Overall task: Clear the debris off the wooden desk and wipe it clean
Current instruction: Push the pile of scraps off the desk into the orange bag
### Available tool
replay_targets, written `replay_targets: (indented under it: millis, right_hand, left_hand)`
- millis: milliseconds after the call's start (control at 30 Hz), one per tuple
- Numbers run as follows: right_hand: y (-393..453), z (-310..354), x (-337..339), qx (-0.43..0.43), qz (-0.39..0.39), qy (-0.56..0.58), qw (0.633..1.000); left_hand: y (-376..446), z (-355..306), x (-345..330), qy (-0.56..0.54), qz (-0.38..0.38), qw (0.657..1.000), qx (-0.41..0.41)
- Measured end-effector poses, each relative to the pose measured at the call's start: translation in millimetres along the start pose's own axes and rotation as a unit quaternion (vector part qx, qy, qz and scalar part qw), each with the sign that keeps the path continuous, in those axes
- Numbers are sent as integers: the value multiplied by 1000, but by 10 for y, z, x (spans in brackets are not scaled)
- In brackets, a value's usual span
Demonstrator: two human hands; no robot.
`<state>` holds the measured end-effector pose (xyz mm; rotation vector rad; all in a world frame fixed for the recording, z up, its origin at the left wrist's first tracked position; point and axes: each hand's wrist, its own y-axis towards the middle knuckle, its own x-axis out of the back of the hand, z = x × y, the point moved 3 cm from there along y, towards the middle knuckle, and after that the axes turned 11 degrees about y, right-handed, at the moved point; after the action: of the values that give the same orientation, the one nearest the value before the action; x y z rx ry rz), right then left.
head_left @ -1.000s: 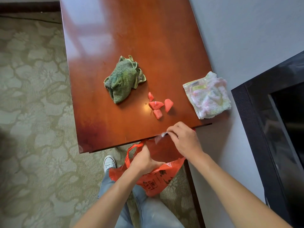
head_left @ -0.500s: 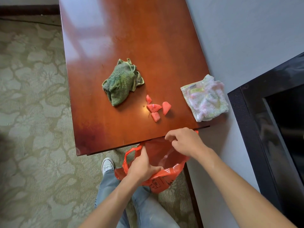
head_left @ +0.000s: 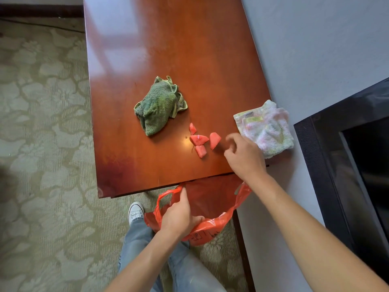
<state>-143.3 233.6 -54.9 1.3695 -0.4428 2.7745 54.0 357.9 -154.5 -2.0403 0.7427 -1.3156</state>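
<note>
Reaching over the near right corner of the worktop [head_left: 168, 49], the right hand [head_left: 244, 157] is hovering with its fingers loosely curled and spread, grasping nothing. The debris is lying just to its left: four pink-red chunks [head_left: 201, 140], looking like cut watermelon though that is not certain, are sitting in a loose cluster a short way in from the near edge. The nearest chunk [head_left: 214, 140], a wedge with its long axis running roughly from the far edge toward the near edge, is lying just beside the fingertips [head_left: 229, 142] but apart from them.

The left hand [head_left: 179, 216] is gripping the rim of an orange plastic bag [head_left: 210, 228], holding its mouth open below the near edge, almost directly under the cluster. So the right hand is by far the nearer one, and the coming move, as I judge it, is turning on a short reach leftward, then a drag or carry back toward the near edge and down into the bag.

A crumpled green towel [head_left: 160, 108] is lying farther in, toward the middle, well apart from both hands. A folded pale pink-and-yellow cloth [head_left: 267, 129] is overhanging the right edge, just beyond the right hand. Both are waiting for the wiping step, which is not yet begun. A small dark speck [head_left: 186, 137] is sitting just left of the chunks.
</note>
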Motion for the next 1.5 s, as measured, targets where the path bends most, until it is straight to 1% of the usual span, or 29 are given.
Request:
replay_targets:
  millis: [67, 133, 200, 267, 433, 467, 500, 533, 567, 600, 633, 700, 733, 767, 800, 867, 900, 967, 1033, 1133, 1200, 1233, 1267, 1300, 1333, 1433, 1467, 1500]
  right_hand:
    - [228, 78, -71, -3, 58, -30, 998]
    - [378, 100, -208, 19, 91, -53, 994]
    - [437, 53, -324, 62, 91, -89, 990]
    - [380, -3, -366, 80, 81, -95, 989]
    - [-328, -138, -403, 99, 109, -65, 987]
    - [-472, -120, -420, 98, 142, -65, 983]
    - [-585, -77, -437, 91, 193, -79, 974]
    - [-652, -40, -454, 80, 247, -102, 960]
    - [-670, -25, -460, 65, 284, -129, 948]
    - [-646, -6, -445, 54, 280, -139, 948]
    - [-589, 13, -407, 47, 243, -133, 960]
    - [-413, 48, -319, 47, 122, -86, 988]
    - [-318, 66, -316, 52, 82, -54, 994]
    - [-230, 98, -338, 64, 70, -33, 995]
    - [-149, 138, -384, 82, 77, -29, 993]
    - [-26, 207, -533, 114, 97, -63, 987]
    - [10, 225, -600, 124, 92, -84, 984]
    - [26, 232, -703, 140, 59, -94, 984]
    - [-23, 191, -757, 155, 30, -71, 985]
    - [-247, 91, -771, 169, 17, -44, 985]
    - [-515, 11, -766, 168, 41, -14, 985]
    - [-658, -11, -757, 166, 68, -9, 984]
    - [-783, -26, -745, 163, 98, -16, 982]
    - [-867, -50, -719, 157, 111, -32, 981]
    - [-889, -69, -670, 140, 101, -44, 984]
    - [-666, -85, -428, 49, -17, -18, 999]
    - [-534, -74, -362, 37, -48, 1, 998]
    - [-387, -39, -314, 38, -63, 19, 997]
  left_hand:
    - [-31, -5, 21, 16, -5, 1000, 2]
    - [-53, -10, 45, 24, -7, 1000, 5]
    - [-69, -14, 74, 29, -12, 999, 8]
    - [-81, -21, 99, 31, -16, 999, 8]
    - [-98, -37, 104, 31, -12, 999, 4]
    - [-98, -42, 106, 33, -11, 999, 3]
    - [-95, -41, 101, 34, -10, 999, 1]
    - [-94, -41, 98, 34, -10, 999, -2]
    - [-85, -36, 92, 34, -10, 999, -3]
    - [-76, -29, 91, 35, -9, 999, -2]
    - [-64, -20, 90, 35, -10, 999, -1]
    - [-45, -4, 79, 35, -14, 999, 1]
    - [-39, 4, 73, 33, -14, 999, 1]
    - [-34, 11, 58, 30, -12, 999, 0]
    - [-30, 14, 42, 27, -9, 1000, -2]
    - [-10, 16, 13, 23, -7, 1000, -7]
    - [2, 15, 4, 20, -8, 1000, -9]
    - [21, 10, -6, 19, -10, 1000, -13]
    - [27, 9, -22, 21, -11, 1000, -16]
    - [20, 13, -47, 18, -8, 1000, -14]
    - [25, 2, -53, 15, -12, 1000, -15]
    - [32, -4, -51, 14, -18, 1000, -18]
    - [37, -12, -47, 12, -23, 999, -23]
    - [38, -17, -41, 11, -25, 999, -28]
    - [38, -18, -33, 10, -25, 999, -32]
    - [28, -2, -7, 14, -23, 999, -29]
    - [24, -1, -3, 15, -24, 999, -30]
    - [19, -1, 0, 15, -26, 999, -30]
